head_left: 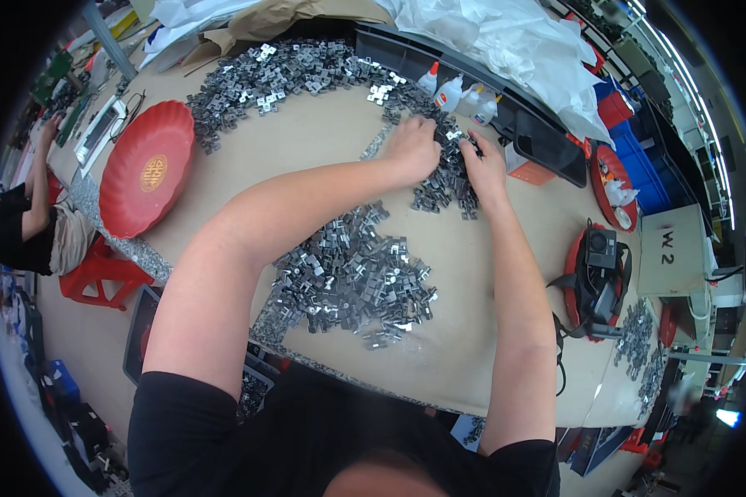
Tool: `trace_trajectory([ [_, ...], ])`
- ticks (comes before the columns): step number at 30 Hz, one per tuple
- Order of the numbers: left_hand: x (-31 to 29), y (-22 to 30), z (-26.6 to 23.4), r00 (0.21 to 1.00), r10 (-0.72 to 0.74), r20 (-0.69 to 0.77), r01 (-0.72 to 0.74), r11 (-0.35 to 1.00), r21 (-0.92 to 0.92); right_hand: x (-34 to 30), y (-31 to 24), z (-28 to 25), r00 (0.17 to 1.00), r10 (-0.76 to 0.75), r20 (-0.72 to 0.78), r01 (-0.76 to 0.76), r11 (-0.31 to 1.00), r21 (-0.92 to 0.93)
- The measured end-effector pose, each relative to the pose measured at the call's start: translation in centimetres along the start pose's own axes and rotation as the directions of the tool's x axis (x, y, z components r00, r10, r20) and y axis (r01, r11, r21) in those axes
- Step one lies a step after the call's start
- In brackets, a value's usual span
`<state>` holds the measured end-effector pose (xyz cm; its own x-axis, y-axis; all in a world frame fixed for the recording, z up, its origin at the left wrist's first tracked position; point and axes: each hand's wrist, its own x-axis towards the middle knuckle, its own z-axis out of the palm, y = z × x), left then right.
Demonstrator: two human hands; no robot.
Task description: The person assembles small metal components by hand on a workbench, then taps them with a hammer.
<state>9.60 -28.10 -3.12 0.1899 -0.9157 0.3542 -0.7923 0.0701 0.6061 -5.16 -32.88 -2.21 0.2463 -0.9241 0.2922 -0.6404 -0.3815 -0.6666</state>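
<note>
At the far side of the table, a strip of small grey metal parts (449, 176) runs between my two hands. My left hand (413, 149) reaches into it from the left, fingers curled and closed among the parts; what they hold is hidden. From the right, my right hand (485, 170) bends its thumb and fingers round parts at the strip's edge. A second heap of the same metal parts (352, 277) lies nearer me, below my left forearm. Another large heap (282, 74) spreads along the far left, joining the strip.
Small glue bottles (448, 94) stand behind my hands, beside a black tray (522, 124). A red scalloped plate (147, 170) lies left. At right, a red dish holds a black strapped device (598, 257). Another person (29, 215) sits at far left.
</note>
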Motion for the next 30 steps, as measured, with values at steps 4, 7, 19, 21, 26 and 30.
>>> trace_trajectory([
  [4,-1.1,1.2,0.2,0.982,0.127,0.14,-0.11,0.986,-0.128,-0.8,1.0,-0.5,0.999,0.035,-0.021,-0.035,0.999,0.013],
  [7,-1.3,1.1,-0.6,0.94,0.212,0.267,-0.178,0.973,-0.144,-1.9,0.5,-1.4,0.995,0.099,0.007,-0.099,0.995,0.006],
  [19,-15.7,-2.4,-17.6,0.896,0.308,0.321,-0.276,0.951,-0.143,-19.4,-9.5,-5.0,0.958,-0.227,0.173,0.213,0.972,0.097],
  [21,-18.8,-3.0,-18.8,0.9,0.257,0.354,-0.294,0.954,0.055,-21.7,-9.7,-4.8,0.873,-0.343,0.346,0.378,0.925,-0.037],
  [26,-21.0,-3.2,-17.6,0.893,0.257,0.369,-0.326,0.935,0.137,-21.7,-11.0,-2.5,0.87,-0.338,0.359,0.401,0.908,-0.118],
  [30,-20.5,-4.3,-17.2,0.904,0.266,0.334,-0.31,0.947,0.087,-20.9,-11.7,0.1,0.88,-0.371,0.297,0.413,0.906,-0.092],
])
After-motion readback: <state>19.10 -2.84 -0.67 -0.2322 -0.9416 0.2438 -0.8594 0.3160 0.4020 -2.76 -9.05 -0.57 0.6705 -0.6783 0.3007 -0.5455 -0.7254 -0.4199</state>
